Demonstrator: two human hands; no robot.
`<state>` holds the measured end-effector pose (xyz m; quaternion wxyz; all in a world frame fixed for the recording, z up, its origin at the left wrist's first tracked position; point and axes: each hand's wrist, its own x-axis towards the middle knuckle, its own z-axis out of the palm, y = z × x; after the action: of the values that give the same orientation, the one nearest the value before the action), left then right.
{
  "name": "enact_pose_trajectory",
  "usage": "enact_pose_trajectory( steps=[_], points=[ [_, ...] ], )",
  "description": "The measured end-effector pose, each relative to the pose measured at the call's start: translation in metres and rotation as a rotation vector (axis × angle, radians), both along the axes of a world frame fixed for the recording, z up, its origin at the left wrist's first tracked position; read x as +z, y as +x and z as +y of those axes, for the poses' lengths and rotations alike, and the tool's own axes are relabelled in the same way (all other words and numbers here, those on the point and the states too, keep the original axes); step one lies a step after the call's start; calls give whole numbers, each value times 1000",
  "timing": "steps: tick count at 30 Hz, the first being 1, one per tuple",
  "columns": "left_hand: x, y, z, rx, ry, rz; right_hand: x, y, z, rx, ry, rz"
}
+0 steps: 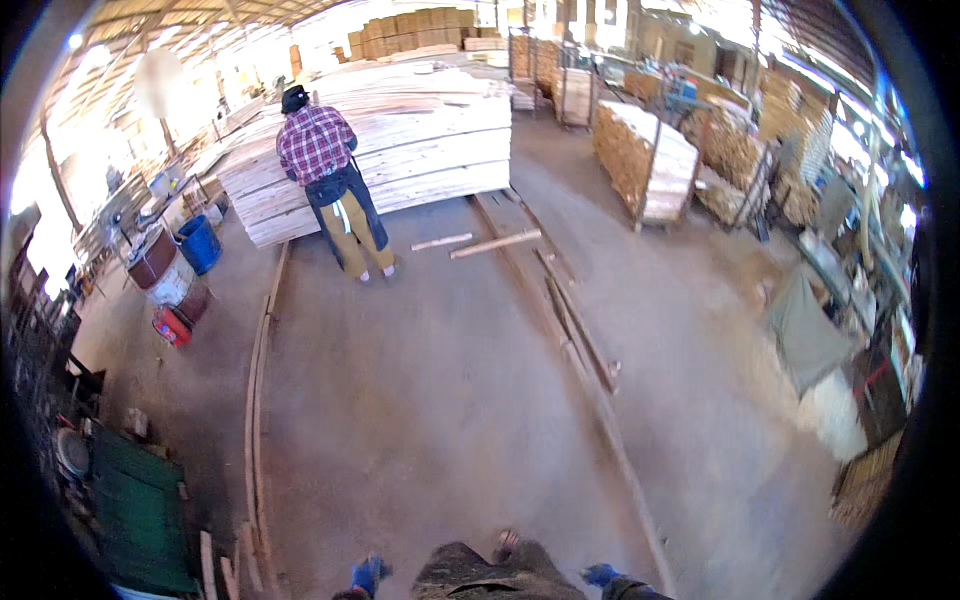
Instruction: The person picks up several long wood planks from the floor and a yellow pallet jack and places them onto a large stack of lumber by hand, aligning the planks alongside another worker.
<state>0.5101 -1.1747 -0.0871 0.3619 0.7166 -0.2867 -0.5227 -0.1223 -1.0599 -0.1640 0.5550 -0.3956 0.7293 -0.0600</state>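
Note:
My left hand (369, 575), in a blue glove, hangs beside my left leg at the lower edge. Its fingers look loosely apart, and nothing shows in them. On the other side of my dark trousers (480, 574) is my right hand (601, 575), also blue-gloved and apparently open, touching nothing I can see. Ahead, a person (318, 145) in a plaid shirt and dark hat faces a large stack of pale boards (430, 150), back turned to me.
Long wooden rails (255, 400) run along the floor on the left, and others (580, 365) on the right. Two loose wood strips (495, 244) lie near the stack. Leftward are a blue barrel (199, 245) and a red fire extinguisher (172, 326). Bundled timber (645, 160) stands at right.

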Motion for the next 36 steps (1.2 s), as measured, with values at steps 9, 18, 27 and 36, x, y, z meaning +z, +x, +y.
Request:
enact_pose_trajectory(
  steps=[9,18,27,36],
  points=[
    [-45,-94,-234,-431,457,-289,72,-78,-629,406,-356,403],
    [26,-93,-817,217,-197,413,90,-107,-916,690,-158,402],
    [57,-181,-1081,262,-78,149,29,-135,-1333,660,-107,521],
    [-81,-248,-1306,-175,-68,-478,-58,-89,-1636,857,-498,697]
  ],
)
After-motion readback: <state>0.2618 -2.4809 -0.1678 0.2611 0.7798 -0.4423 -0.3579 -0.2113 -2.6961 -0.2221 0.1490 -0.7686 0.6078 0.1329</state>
